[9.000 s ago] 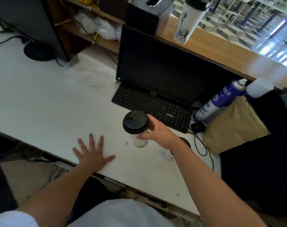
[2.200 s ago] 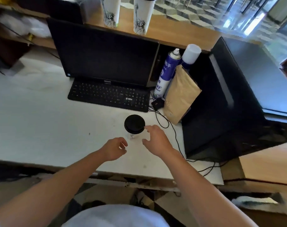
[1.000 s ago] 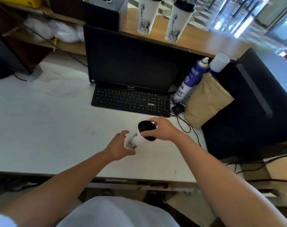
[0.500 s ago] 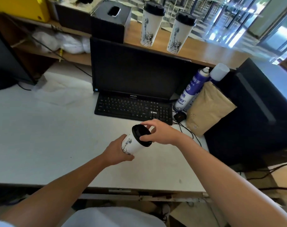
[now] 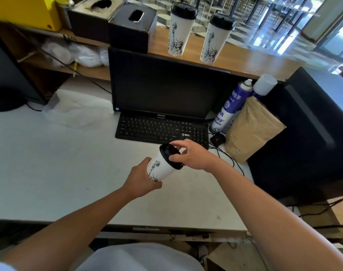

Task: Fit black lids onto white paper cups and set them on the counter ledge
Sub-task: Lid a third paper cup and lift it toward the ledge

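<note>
A white paper cup point(image 5: 160, 167) with a black statue print is tilted to the right above the white desk. My left hand point(image 5: 140, 178) grips its lower body. A black lid point(image 5: 169, 156) sits on its mouth, and my right hand point(image 5: 193, 155) pinches the lid's rim with thumb and fingers. Two lidded white cups stand upright on the wooden counter ledge point(image 5: 250, 63): one cup point(image 5: 180, 32) on the left, the other cup point(image 5: 215, 39) just right of it.
A black monitor point(image 5: 162, 85) and keyboard point(image 5: 162, 131) stand between me and the ledge. Blue spray cans point(image 5: 230, 106), a brown paper bag point(image 5: 252, 130) and a black computer case point(image 5: 311, 122) fill the right side. Black tissue boxes point(image 5: 131, 24) sit at the ledge's left end.
Both hands lifted the cup off the desk and tilted it. My right hand stays on the lid; the cup rose slightly in the last half second.
</note>
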The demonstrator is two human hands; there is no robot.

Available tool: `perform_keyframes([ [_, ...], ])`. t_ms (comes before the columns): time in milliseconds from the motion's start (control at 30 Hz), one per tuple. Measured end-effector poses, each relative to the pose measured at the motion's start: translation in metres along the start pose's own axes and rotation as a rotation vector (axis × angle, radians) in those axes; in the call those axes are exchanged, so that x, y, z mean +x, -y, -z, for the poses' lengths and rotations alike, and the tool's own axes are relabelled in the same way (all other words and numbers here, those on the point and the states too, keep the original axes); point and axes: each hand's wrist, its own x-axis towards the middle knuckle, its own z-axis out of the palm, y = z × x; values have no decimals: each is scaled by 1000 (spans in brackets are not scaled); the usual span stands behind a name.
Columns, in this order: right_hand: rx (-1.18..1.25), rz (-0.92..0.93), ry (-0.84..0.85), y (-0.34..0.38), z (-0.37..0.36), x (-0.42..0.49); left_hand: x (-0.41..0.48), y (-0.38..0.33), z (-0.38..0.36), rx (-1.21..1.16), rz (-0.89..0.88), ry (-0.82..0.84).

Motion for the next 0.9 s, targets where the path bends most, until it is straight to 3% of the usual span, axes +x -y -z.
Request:
perform_keyframes([
  [333,22,57,-4,14,5,-12,1,5,2,-70,-33,-83],
  [467,-112,204,-2,21,-2,-21,5,11,9,-149,-61,-18],
  [733,-108,199,23,22,-9,-24,9,22,20,-220,-36,126],
  [900,-147,147,-38,32,-15,-24,8,21,13,-142,-22,-22],
])
